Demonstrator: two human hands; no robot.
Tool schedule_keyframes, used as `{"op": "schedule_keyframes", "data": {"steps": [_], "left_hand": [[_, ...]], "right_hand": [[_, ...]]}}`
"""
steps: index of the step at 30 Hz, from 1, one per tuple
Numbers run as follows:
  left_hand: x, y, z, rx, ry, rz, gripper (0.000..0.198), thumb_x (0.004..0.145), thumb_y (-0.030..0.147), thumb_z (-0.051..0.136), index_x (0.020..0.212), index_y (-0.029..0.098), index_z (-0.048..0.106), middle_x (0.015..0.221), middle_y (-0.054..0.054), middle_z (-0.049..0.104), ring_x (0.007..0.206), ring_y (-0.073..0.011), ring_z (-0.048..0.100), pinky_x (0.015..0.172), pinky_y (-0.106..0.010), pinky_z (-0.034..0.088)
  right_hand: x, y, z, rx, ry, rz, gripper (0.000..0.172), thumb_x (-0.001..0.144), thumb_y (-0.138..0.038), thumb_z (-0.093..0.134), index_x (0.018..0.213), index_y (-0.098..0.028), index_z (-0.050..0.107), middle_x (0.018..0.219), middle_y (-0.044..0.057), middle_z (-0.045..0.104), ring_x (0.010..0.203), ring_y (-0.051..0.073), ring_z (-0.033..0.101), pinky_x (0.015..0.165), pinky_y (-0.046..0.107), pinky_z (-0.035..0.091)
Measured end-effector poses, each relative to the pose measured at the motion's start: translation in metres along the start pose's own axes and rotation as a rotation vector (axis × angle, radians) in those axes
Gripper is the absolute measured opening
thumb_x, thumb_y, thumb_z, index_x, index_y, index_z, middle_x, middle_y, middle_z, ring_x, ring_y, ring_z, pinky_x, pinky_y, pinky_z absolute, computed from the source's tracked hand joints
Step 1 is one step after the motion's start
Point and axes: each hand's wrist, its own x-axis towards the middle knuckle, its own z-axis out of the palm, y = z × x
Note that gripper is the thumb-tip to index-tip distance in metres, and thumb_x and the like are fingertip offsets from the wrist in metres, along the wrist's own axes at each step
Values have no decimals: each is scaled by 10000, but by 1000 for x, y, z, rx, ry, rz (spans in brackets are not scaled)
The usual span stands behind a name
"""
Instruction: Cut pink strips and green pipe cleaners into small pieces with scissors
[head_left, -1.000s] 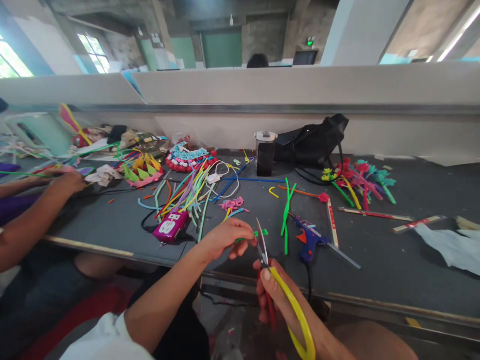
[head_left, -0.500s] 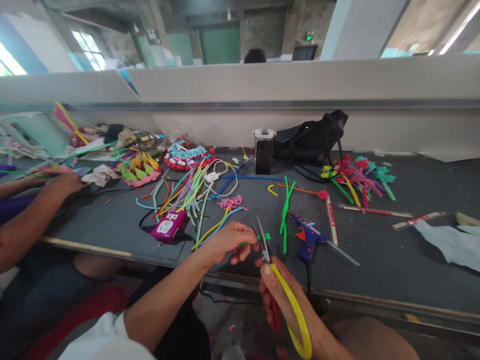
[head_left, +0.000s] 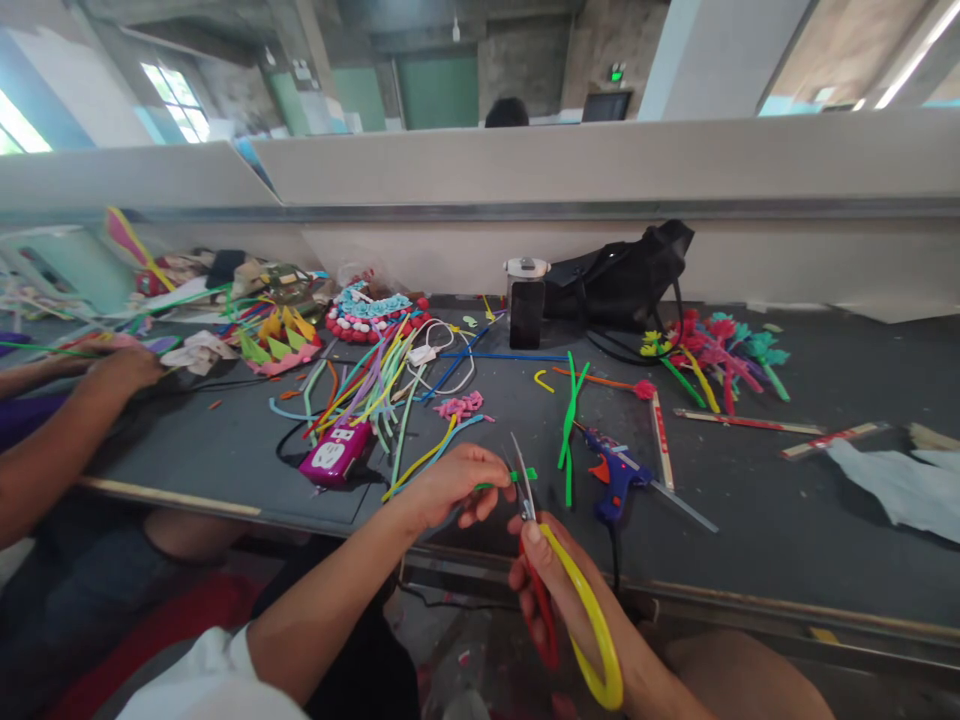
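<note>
Between the fingertips of my left hand (head_left: 469, 484) is a short green pipe cleaner (head_left: 532, 474), its free end sticking out to the right. My right hand (head_left: 562, 565) grips a pair of scissors (head_left: 596, 620) with one yellow and one red handle. The scissor blades point up and stand slightly apart, with the green piece at them. Whether they touch it I cannot tell. Just right of the blades, longer green pipe cleaners (head_left: 570, 425) lie crossed on the dark table (head_left: 750, 500). Beside them rests a blue glue gun (head_left: 616, 470) with a clear glue stick in its back.
A purple power box (head_left: 337, 452) and a pile of coloured pipe cleaners (head_left: 375, 385) lie to the left. A co-worker's arm (head_left: 82, 410) reaches in at far left. Further back are a clear cup (head_left: 526, 300), a black bag (head_left: 630, 275) and pipe-cleaner flowers (head_left: 724, 350).
The red scissor handle has swung away from the yellow one, so the scissors are spread a little wider. My left hand keeps nearly the same place. The view has shifted slightly.
</note>
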Motion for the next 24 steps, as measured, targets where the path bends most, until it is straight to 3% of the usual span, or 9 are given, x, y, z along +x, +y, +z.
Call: {"op": "schedule_keyframes", "data": {"steps": [15,24], "left_hand": [[10,-5,1,-5,13,-25,179,713,265,543,661,117,631,348,26,485,244,-71,346,282,-169,238],[16,-10,1,-21,-11,-23,182,704,277,557,660,120,637,336,47,428,256,-62,282,280,-178,188]], "right_hand": [[0,-7,-6,41,-52,92,593,738,-792,476,821,-205,454,609,-52,548,348,44,454,306,140,354],[2,-2,-8,138,-37,125,643,715,-786,520,1054,-241,476,559,-89,509,313,45,384,290,152,341]]}}
